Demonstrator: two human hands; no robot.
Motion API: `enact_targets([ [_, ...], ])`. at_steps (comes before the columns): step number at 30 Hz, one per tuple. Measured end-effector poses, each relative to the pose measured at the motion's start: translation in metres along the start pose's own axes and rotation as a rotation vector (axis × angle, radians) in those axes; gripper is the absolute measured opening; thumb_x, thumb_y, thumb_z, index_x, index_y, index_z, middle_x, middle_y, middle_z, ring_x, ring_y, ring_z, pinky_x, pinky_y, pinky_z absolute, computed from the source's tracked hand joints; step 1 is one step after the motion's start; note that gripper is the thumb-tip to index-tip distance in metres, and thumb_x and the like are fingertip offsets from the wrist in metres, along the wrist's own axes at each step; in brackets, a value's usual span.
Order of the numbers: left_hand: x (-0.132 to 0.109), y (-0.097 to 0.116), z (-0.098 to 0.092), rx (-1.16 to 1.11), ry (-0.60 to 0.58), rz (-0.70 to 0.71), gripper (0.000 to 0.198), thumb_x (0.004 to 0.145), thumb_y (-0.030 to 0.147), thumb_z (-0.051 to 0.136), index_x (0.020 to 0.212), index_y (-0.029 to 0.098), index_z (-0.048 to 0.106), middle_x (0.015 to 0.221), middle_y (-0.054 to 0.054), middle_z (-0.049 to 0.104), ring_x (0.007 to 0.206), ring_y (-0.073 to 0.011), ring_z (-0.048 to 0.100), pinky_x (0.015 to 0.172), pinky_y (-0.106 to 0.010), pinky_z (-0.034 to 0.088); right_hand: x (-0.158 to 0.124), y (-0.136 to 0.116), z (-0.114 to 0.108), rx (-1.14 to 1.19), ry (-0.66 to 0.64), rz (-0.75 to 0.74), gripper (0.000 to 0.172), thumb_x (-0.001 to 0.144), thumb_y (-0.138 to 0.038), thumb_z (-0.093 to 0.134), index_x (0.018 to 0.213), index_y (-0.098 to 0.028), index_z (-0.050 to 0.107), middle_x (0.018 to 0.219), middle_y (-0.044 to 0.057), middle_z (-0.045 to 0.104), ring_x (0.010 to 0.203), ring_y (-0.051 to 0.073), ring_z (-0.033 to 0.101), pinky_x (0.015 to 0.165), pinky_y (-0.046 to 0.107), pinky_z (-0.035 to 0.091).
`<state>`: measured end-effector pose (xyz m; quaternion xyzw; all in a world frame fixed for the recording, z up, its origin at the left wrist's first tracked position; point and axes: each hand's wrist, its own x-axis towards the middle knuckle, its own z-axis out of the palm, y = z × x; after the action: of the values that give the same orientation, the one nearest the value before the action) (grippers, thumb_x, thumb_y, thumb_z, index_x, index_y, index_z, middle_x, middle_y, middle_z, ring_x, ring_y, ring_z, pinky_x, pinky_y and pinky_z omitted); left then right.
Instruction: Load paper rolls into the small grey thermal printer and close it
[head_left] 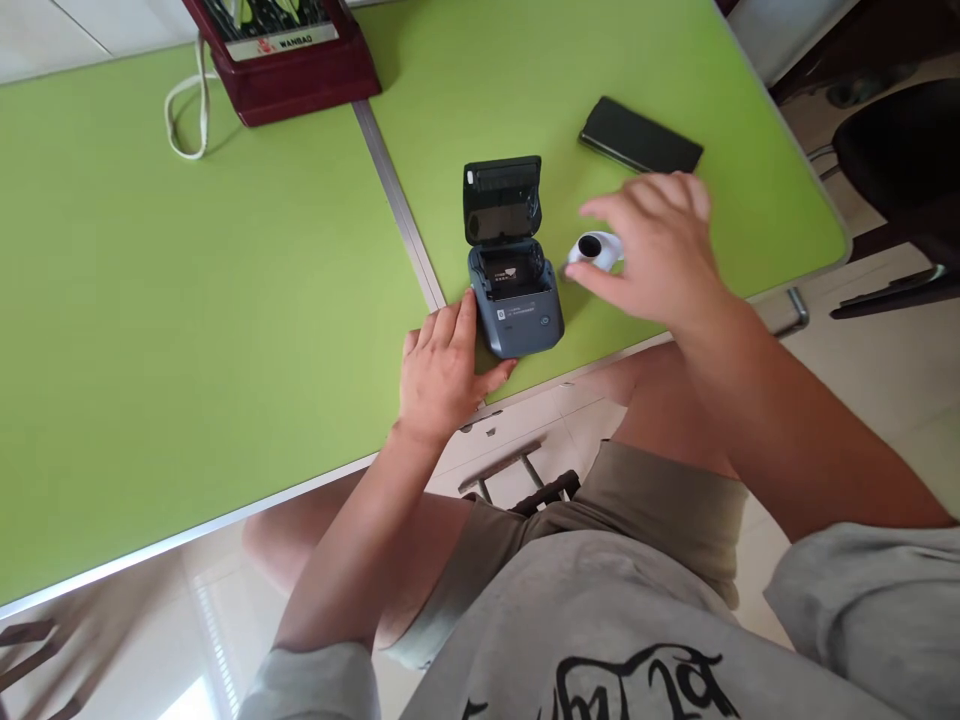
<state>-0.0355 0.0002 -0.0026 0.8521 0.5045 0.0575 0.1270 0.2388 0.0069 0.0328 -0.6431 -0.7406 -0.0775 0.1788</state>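
A small dark grey printer (517, 300) stands on the green table (225, 300) near its front edge, with its lid (501, 198) flipped up and the paper bay showing. My left hand (442, 370) rests against the printer's left side, fingers curled round its lower corner. My right hand (660, 250) hovers just to the right of the printer. Its fingers pinch a small white paper roll (592, 248) with a dark core hole facing me.
A black phone (640, 137) lies flat behind my right hand. A dark red box (289, 55) with a white cord (187, 110) sits at the table's back edge. A metal seam (397, 205) splits the table. A black chair (900, 150) stands at the right.
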Motion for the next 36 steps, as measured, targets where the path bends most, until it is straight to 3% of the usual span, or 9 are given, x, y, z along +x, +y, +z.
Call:
enact_targets([
  [3, 0.000, 0.001, -0.001, 0.002, -0.013, -0.008, 0.089, 0.093, 0.058, 0.066, 0.163, 0.011, 0.038, 0.149, -0.021, 0.060, 0.134, -0.0397, 0.057, 0.104, -0.049, 0.049, 0.001, -0.009, 0.015, -0.007, -0.085, -0.053, 0.026, 0.094, -0.042, 0.069, 0.109, -0.021, 0.071, 0.108, 0.011, 0.069, 0.118, 0.037, 0.063, 0.119, 0.069, 0.031],
  [6, 0.000, 0.001, -0.002, -0.003, -0.012, 0.001, 0.088, 0.093, 0.058, 0.066, 0.163, 0.012, 0.038, 0.149, -0.020, 0.060, 0.133, -0.0393, 0.057, 0.103, -0.048, 0.050, -0.009, -0.014, 0.025, 0.018, -0.076, -0.087, 0.017, 0.098, -0.031, 0.061, 0.112, -0.024, 0.069, 0.107, 0.008, 0.067, 0.113, 0.032, 0.067, 0.119, 0.067, 0.034],
  [11, -0.001, 0.000, -0.001, 0.001, -0.007, 0.016, 0.090, 0.094, 0.061, 0.064, 0.163, 0.010, 0.037, 0.148, -0.021, 0.060, 0.131, -0.0388, 0.059, 0.102, -0.048, 0.050, -0.019, -0.027, 0.015, 0.214, 0.006, 0.007, 0.036, 0.097, -0.030, 0.059, 0.133, -0.026, 0.055, 0.121, 0.011, 0.069, 0.112, 0.029, 0.068, 0.100, 0.053, 0.055],
  [14, -0.001, 0.000, -0.001, 0.014, -0.014, 0.020, 0.091, 0.094, 0.062, 0.063, 0.163, 0.009, 0.037, 0.148, -0.021, 0.060, 0.130, -0.0384, 0.059, 0.101, -0.047, 0.050, -0.011, -0.039, 0.004, 0.350, 0.073, 0.042, 0.035, 0.092, -0.024, 0.060, 0.126, -0.024, 0.054, 0.123, 0.012, 0.071, 0.111, 0.026, 0.070, 0.096, 0.047, 0.058],
  [17, -0.001, -0.001, -0.002, 0.022, -0.027, 0.025, 0.092, 0.095, 0.062, 0.063, 0.164, 0.009, 0.035, 0.148, -0.022, 0.060, 0.130, -0.0381, 0.059, 0.102, -0.046, 0.049, 0.003, -0.051, 0.000, 0.373, 0.015, -0.049, 0.032, 0.086, -0.017, 0.062, 0.117, -0.025, 0.060, 0.120, 0.011, 0.073, 0.111, 0.028, 0.070, 0.100, 0.047, 0.056],
  [24, -0.003, -0.001, -0.001, 0.003, -0.009, 0.041, 0.090, 0.095, 0.061, 0.061, 0.164, 0.008, 0.035, 0.150, -0.023, 0.059, 0.130, -0.0381, 0.059, 0.101, -0.047, 0.050, 0.031, -0.053, 0.016, 0.281, -0.151, -0.139, 0.046, 0.086, -0.019, 0.062, 0.132, -0.023, 0.060, 0.129, 0.008, 0.074, 0.114, 0.029, 0.070, 0.101, 0.048, 0.052],
  [29, -0.003, -0.001, -0.001, 0.004, -0.008, 0.049, 0.090, 0.095, 0.061, 0.063, 0.163, 0.008, 0.036, 0.149, -0.023, 0.060, 0.130, -0.0383, 0.059, 0.099, -0.047, 0.050, 0.037, -0.041, 0.024, 0.301, -0.197, -0.195, 0.019, 0.086, -0.020, 0.063, 0.103, -0.021, 0.069, 0.114, 0.006, 0.080, 0.099, 0.028, 0.074, 0.093, 0.046, 0.052],
  [32, -0.003, -0.001, -0.001, 0.004, -0.004, 0.048, 0.091, 0.095, 0.060, 0.064, 0.163, 0.008, 0.036, 0.148, -0.023, 0.061, 0.129, -0.0381, 0.060, 0.099, -0.047, 0.050, 0.033, -0.038, 0.030, 0.420, -0.130, -0.228, 0.009, 0.091, -0.024, 0.062, 0.089, -0.022, 0.071, 0.116, 0.005, 0.080, 0.105, 0.027, 0.074, 0.095, 0.046, 0.052],
  [36, -0.003, -0.001, 0.001, -0.033, 0.033, 0.033, 0.089, 0.092, 0.061, 0.069, 0.159, 0.009, 0.041, 0.143, -0.021, 0.064, 0.125, -0.0367, 0.063, 0.098, -0.046, 0.051, 0.017, -0.043, 0.036, 0.502, 0.096, -0.244, 0.011, 0.090, -0.024, 0.066, 0.081, -0.024, 0.072, 0.102, 0.003, 0.079, 0.096, 0.024, 0.073, 0.092, 0.045, 0.055],
])
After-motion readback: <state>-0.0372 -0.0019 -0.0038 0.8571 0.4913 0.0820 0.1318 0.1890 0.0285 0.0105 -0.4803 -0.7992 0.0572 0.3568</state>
